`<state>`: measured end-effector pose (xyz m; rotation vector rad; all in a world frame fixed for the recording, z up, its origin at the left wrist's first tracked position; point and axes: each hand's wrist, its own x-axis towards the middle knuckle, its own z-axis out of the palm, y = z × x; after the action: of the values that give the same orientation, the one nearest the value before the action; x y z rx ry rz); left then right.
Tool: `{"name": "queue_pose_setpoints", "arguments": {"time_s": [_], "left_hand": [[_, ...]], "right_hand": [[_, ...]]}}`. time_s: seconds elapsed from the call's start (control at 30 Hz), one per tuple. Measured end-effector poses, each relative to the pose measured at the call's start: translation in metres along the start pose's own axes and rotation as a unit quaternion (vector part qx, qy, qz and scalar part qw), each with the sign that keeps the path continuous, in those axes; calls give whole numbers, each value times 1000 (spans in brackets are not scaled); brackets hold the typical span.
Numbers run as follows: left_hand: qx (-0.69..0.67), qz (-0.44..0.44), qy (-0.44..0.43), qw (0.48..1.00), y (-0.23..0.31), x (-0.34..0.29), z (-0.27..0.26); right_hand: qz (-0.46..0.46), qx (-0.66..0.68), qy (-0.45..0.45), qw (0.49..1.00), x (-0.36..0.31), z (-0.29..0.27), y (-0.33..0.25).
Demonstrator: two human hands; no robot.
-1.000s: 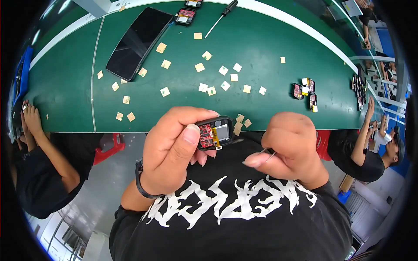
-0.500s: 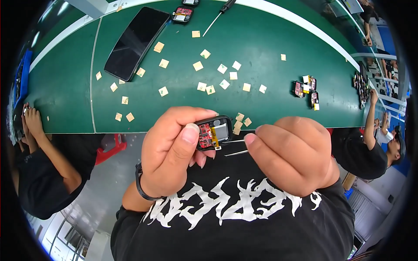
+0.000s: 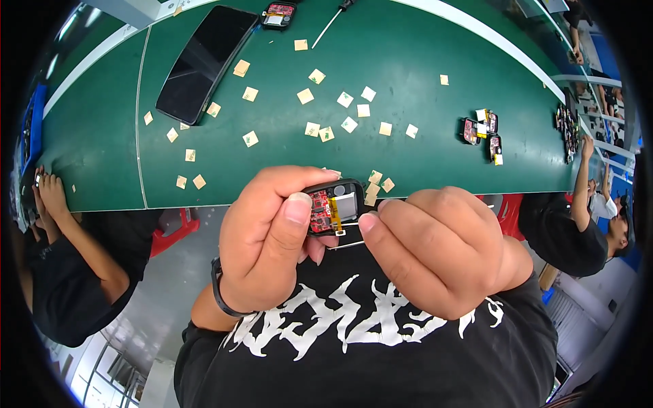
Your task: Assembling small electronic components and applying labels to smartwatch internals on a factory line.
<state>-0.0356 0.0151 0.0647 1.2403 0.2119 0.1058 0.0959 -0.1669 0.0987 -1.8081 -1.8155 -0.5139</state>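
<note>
In my left hand [image 3: 269, 238] is a small black device housing [image 3: 352, 192], gripped between thumb and fingers with its open side toward me. Inside it show a red circuit board [image 3: 320, 211], a silvery rectangular part and a yellow flex cable [image 3: 335, 216] that reaches the lower edge. My right hand [image 3: 439, 248] pinches a pair of metal tweezers [image 3: 348, 245]. The tweezers' tips are at the housing's lower edge, by the end of the flex cable; whether they touch it I cannot tell.
Small square adhesive pieces [image 3: 305, 96] lie scattered over the green table [image 3: 408, 68]. A black phone [image 3: 207, 64], another opened housing [image 3: 278, 15] and a screwdriver [image 3: 329, 27] are at the back. More housings [image 3: 471, 131] sit right. People work at both sides.
My right hand has moved left, bringing the tweezers closer under the housing and to the flex cable's end. My left hand and the housing stay nearly in place. The view has shifted slightly.
</note>
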Motion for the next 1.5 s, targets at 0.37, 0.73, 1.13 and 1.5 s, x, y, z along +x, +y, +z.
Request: {"name": "queue_pose_setpoints", "arguments": {"time_s": [0.37,0.73,1.13,1.5], "left_hand": [[-8,-11,15,1000,-4,0,1],[23,-23,19,999,-2,-4,1],[42,9,15,999,-4,-4,3],[150,-8,17,988,-7,-3,-1]], "right_hand": [[-6,21,-40,999,-3,0,-3],[5,83,-48,995,-6,-2,-2],[-8,37,-51,998,-7,-3,-5],[10,94,-89,992,-13,0,-5]]}}
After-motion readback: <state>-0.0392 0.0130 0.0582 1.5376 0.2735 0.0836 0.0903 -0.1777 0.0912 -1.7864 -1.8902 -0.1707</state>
